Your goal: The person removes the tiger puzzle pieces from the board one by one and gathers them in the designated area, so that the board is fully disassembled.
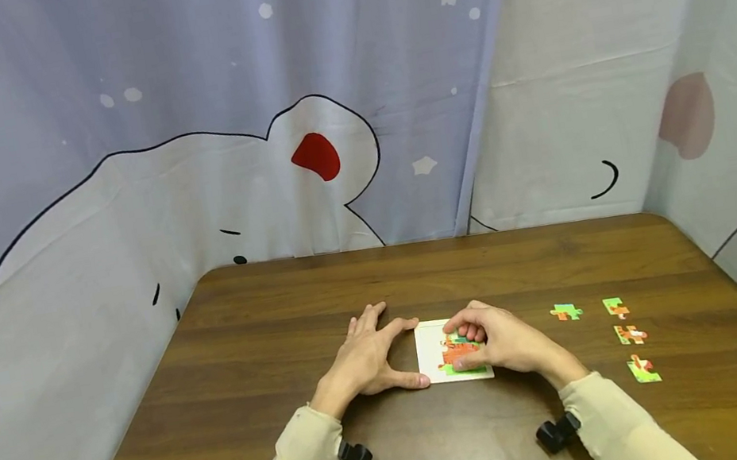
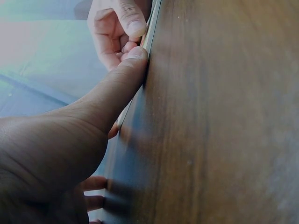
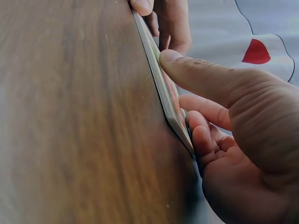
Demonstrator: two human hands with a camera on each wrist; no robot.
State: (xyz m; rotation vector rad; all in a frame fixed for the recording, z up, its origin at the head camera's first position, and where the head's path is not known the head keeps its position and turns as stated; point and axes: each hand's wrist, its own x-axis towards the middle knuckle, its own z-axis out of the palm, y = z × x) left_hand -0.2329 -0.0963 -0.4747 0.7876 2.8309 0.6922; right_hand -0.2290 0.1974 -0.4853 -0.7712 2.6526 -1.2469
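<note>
A square white puzzle tray (image 1: 432, 354) lies on the table with joined orange and green jigsaw pieces (image 1: 459, 353) inside, partly hidden by my right hand. My left hand (image 1: 368, 355) braces the tray's left side, thumb at the near corner and index finger at the far corner; its other fingers are spread straight. My right hand (image 1: 501, 337) is over the tray's right half, thumb and index fingertip apart, touching the pieces. In the right wrist view, that thumb (image 3: 187, 70) rests on the puzzle surface, with the other fingers loosely bent beside the tray edge (image 3: 163, 100).
To the right on the brown wooden table (image 1: 269, 334) lie loose jigsaw pieces: one piece (image 1: 566, 312) nearer the tray, and a column with a top piece (image 1: 615, 307), a middle piece (image 1: 630, 334) and a bottom piece (image 1: 644, 369). A printed curtain (image 1: 212, 198) hangs behind.
</note>
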